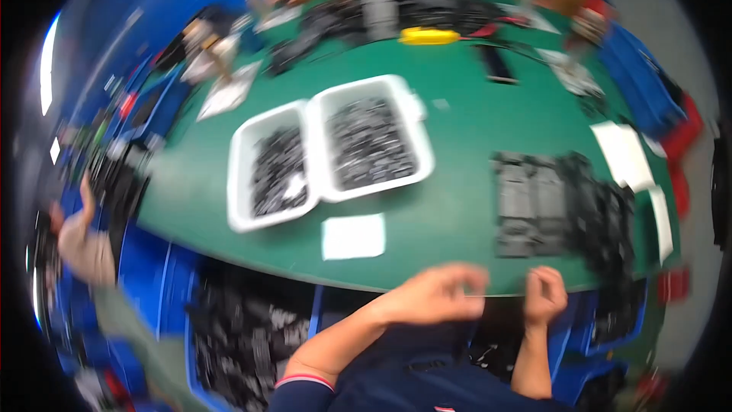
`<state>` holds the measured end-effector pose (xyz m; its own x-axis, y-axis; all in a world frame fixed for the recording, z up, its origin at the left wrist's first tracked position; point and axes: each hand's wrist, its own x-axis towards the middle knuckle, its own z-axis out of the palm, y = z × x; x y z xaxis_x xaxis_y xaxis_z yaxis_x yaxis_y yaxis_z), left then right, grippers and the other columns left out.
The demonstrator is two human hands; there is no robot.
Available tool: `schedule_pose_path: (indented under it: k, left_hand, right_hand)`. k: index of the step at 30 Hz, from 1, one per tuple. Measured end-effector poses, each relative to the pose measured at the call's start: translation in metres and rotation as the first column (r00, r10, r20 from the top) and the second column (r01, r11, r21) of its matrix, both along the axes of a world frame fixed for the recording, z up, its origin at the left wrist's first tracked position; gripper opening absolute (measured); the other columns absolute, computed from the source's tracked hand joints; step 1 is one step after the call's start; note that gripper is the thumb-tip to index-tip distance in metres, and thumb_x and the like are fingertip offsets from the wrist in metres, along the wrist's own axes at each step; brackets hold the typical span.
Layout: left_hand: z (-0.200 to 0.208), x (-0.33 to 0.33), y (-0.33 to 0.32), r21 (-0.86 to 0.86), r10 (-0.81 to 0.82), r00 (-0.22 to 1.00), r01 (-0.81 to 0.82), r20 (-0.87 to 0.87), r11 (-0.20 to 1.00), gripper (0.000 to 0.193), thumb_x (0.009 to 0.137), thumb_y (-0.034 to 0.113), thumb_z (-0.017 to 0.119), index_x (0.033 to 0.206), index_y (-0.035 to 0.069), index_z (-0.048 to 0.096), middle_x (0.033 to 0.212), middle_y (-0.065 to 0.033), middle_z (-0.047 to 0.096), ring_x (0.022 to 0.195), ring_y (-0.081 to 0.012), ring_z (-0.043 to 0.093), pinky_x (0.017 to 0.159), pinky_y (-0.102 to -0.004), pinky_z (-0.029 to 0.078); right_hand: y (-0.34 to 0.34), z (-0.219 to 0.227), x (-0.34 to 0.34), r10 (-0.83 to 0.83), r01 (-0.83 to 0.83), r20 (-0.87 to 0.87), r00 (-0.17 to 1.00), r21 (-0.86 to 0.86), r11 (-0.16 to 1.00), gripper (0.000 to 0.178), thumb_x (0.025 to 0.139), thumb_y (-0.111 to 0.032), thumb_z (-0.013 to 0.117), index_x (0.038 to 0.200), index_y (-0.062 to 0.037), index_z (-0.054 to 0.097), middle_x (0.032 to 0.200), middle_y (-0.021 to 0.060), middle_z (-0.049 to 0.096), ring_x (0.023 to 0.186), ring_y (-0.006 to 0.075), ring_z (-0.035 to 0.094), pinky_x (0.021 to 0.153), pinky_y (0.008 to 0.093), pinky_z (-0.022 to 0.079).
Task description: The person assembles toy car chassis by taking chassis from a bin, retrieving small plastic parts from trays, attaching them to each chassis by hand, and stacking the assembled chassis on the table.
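Note:
My left hand (436,294) hovers at the near edge of the green table (457,221), blurred by motion. Its fingers are bent, with a gap between thumb and forefinger, and I see nothing in them. To its right my right hand (544,294) is closed, its fingers curled in; anything inside them is hidden. Just beyond the right hand lie dark grey moulded plastic parts (526,206) in a row, beside a heap of black parts (598,214). A white paper square (354,236) lies beyond and left of my left hand.
Two white bins (314,197) full of small dark pieces stand side by side at centre left. A yellow object (429,36), a dark phone-like slab (497,65) and black parts lie farther back. Blue crates (191,351) sit below the table. Other people are at the far side and left.

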<state>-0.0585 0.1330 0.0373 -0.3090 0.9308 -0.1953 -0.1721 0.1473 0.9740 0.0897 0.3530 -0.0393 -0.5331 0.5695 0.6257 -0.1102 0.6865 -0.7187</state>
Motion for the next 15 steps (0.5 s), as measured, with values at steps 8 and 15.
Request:
schedule_pose_path:
  k: [8,15]
  left_hand:
    - [-0.144,0.083,-0.246,-0.460,0.815,0.577,-0.710,0.053,0.533,0.027,0.086,0.025,0.070,0.101,0.003,0.067,0.091,-0.0047,0.068,0.077,-0.0100,0.062,0.070,-0.0255,0.051]
    - [-0.276,0.164,-0.358,-0.466,0.702,-0.151,-0.649,-0.696,-0.601,0.070,0.073,0.028,0.075,0.127,-0.005,0.044,0.127,-0.0259,0.046,0.123,-0.0398,0.041,0.105,-0.0426,0.034]
  right_hand:
    - [-0.067,0.028,-0.038,0.521,-0.516,0.022,0.853,-0.111,0.850,0.011,0.084,-0.001,0.058,0.074,0.0009,0.053,0.069,0.0101,0.053,0.062,0.0168,0.047,0.056,0.0255,0.039]
    - [-0.110,0.011,-0.064,0.689,-0.713,0.326,0.647,-0.062,0.698,0.030,0.092,-0.007,0.054,0.064,-0.0046,0.045,0.059,0.0022,0.046,0.055,0.0106,0.040,0.052,0.0234,0.031]
